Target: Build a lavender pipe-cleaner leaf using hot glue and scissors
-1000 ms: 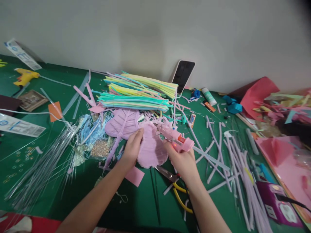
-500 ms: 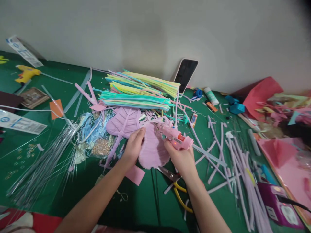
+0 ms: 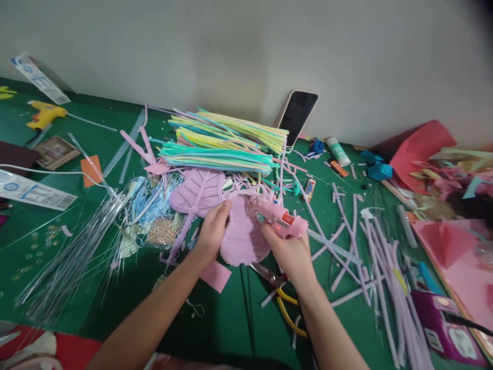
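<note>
My left hand (image 3: 213, 228) pinches the left edge of a flat lilac petal-shaped piece (image 3: 244, 234) with a wavy lower rim. In my right hand (image 3: 288, 252) is a pink hot glue gun (image 3: 283, 218), a clear glue stick (image 3: 335, 246) poking out of its back. The gun's nozzle is over the upper part of the piece; whether it touches is unclear. Beside my left hand lies a lilac leaf shape (image 3: 198, 192) with a ribbed surface and a stem. Yellow-handled scissors (image 3: 283, 293) rest below my right hand.
Bundles of coloured pipe cleaners (image 3: 227, 149) lie behind the hands. A phone (image 3: 298, 115) leans on the wall. Lilac pipe cleaners (image 3: 400, 303) spread at right near a purple device (image 3: 442, 324). Metallic wires (image 3: 73, 257) and a yellow glue gun (image 3: 44, 115) are at left.
The view has shifted very slightly. Both hands keep their hold on the lilac piece and the glue gun, with almost no movement.
</note>
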`<action>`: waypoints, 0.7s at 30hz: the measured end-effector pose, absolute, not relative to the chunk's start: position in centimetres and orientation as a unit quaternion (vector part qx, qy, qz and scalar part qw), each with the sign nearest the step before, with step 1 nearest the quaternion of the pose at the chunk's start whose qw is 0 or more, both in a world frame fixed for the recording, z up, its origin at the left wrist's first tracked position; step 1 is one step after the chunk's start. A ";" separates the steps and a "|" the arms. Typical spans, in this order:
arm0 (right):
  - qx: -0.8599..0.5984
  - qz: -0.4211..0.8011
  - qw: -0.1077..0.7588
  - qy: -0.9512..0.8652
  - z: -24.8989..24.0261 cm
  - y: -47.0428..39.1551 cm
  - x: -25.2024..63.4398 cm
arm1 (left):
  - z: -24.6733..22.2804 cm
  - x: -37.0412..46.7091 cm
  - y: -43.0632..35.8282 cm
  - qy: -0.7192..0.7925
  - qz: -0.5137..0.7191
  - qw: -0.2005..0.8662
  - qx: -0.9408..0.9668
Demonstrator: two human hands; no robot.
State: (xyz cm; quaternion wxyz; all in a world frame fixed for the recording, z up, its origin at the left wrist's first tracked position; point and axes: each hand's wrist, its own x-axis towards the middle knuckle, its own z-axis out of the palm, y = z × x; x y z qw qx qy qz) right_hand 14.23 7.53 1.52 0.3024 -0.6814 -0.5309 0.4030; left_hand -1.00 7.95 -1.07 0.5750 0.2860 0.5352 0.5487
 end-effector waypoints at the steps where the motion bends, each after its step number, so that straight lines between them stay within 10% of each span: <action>1: -0.681 0.405 0.299 -0.533 1.6 7.5 14.2 | -1.0 -1.0 8.0 0.537 0.549 0.575 0.284; 21: -0.664 0.369 0.277 -0.588 1.6 7.1 14.2 | -1.4 -1.2 7.9 0.551 0.555 0.562 0.270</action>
